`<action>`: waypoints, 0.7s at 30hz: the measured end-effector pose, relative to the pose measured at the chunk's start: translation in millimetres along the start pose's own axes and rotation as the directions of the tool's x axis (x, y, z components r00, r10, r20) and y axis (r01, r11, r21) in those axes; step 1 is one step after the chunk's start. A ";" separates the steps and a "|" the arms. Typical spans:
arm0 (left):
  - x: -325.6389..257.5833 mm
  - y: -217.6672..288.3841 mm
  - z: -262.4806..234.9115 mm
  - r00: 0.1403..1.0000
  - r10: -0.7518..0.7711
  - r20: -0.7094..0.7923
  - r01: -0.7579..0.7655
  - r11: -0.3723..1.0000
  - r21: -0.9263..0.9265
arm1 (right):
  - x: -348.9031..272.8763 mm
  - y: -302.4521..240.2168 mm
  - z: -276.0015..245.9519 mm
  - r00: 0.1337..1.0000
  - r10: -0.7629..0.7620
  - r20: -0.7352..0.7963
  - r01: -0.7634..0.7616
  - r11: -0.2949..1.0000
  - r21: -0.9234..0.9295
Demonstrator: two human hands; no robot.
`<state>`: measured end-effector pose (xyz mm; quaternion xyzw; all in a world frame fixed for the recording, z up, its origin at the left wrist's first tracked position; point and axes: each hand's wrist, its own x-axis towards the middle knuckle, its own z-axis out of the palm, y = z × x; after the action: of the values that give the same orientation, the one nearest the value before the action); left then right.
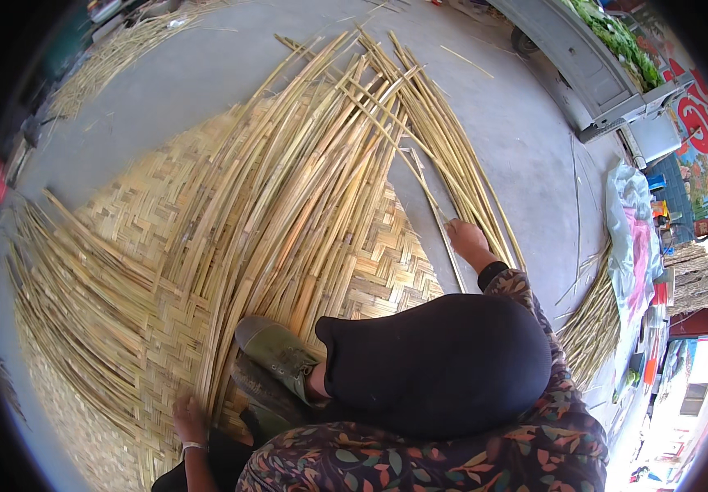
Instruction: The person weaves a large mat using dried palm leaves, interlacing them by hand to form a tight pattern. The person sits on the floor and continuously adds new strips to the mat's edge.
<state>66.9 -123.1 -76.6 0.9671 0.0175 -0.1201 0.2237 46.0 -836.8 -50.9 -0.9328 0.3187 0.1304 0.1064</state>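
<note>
A woven mat (395,254) of split reed in a herringbone pattern lies on the floor below me. Long yellow-brown reed strips (288,205) are spread across it, running away from me and fanning out. My right hand (467,239) is at the mat's right side, its fingers closed on a thin reed strip next to a bundle of reed strips (452,156). My left hand (190,420) is low on the mat, beside the near ends of the spread strips. Its fingers are bent downward and blurred, so their grip is unclear. My green shoes (276,353) rest on the strips.
Another row of reed strips (83,303) lies across the mat's left part. More loose reeds (116,61) are at the far left, and a bundle (592,328) is at the right. A grey cart (575,66) with greens stands far right, near a plastic bag (633,238).
</note>
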 end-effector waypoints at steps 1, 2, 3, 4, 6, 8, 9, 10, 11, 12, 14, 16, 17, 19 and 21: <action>0.0 2.0 1.3 1.000 0.021 0.006 -0.021 1.000 0.020 | -3.4 -3.7 1.5 1.000 0.002 -0.003 -0.002 0.998 0.063; -0.5 1.2 4.8 1.000 0.027 0.002 -0.027 0.999 0.018 | -6.3 -6.5 3.8 1.000 0.004 -0.005 -0.003 0.992 0.125; -1.6 -0.8 9.1 0.999 0.032 -0.002 -0.032 0.999 0.017 | -10.0 -7.3 5.8 0.998 -0.025 -0.066 0.035 0.988 0.154; -1.2 2.5 7.8 0.999 0.034 -0.016 -0.034 0.999 0.017 | -10.8 -13.7 4.1 0.999 0.009 -0.032 0.002 0.947 0.321; 0.9 9.3 5.3 0.999 0.036 0.023 -0.037 0.999 0.039 | -12.3 -27.6 -2.7 0.997 0.048 0.059 -0.075 0.786 0.614; -0.1 11.0 9.9 0.997 0.077 -0.002 -0.077 0.996 0.037 | -14.5 -45.6 -17.3 0.965 -0.087 0.248 -0.161 0.552 0.818; -3.5 13.2 6.9 0.998 0.065 -0.008 -0.065 0.998 0.021 | -20.5 -61.6 -30.5 0.928 -0.191 0.321 -0.209 0.446 0.870; -2.8 22.4 0.1 0.998 0.055 -0.021 -0.055 0.998 0.007 | -25.0 -82.8 -47.1 0.875 -0.308 0.373 -0.267 0.335 0.904; -1.1 33.7 -5.3 0.998 0.043 -0.035 -0.044 0.999 -0.011 | -27.2 -105.4 -63.6 0.852 -0.375 0.365 -0.272 0.278 0.921; 2.4 45.7 -7.5 0.999 0.034 -0.042 -0.035 0.999 -0.038 | -32.4 -127.5 -82.8 0.829 -0.432 0.356 -0.280 0.229 0.932; 14.8 67.4 -17.5 0.997 0.035 -0.062 -0.044 0.988 -0.146 | -40.8 -174.3 -115.5 0.815 -0.504 0.286 -0.261 0.121 0.958; 25.5 119.5 -38.4 0.999 0.041 -0.011 -0.042 0.942 -0.334 | -47.6 -230.9 -147.4 0.824 -0.540 0.172 -0.197 0.012 0.980; 27.9 150.5 -50.2 0.995 0.090 0.039 -0.054 0.840 -0.540 | -53.9 -259.0 -162.1 0.841 -0.529 0.114 -0.131 0.006 0.991; 40.5 211.9 -51.3 0.931 0.365 0.034 -0.266 0.736 -0.623 | -74.0 -296.8 -198.6 0.850 -0.525 -0.032 0.020 -0.028 0.999; 42.0 279.0 -69.1 0.829 0.554 0.079 -0.295 0.552 -0.780 | -98.1 -341.5 -220.9 0.824 -0.536 -0.182 0.158 -0.092 0.983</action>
<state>147.6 -344.7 93.1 0.7320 -0.2089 -0.1969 0.6178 222.4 -579.0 227.4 -0.6078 0.0406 -0.0343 0.7923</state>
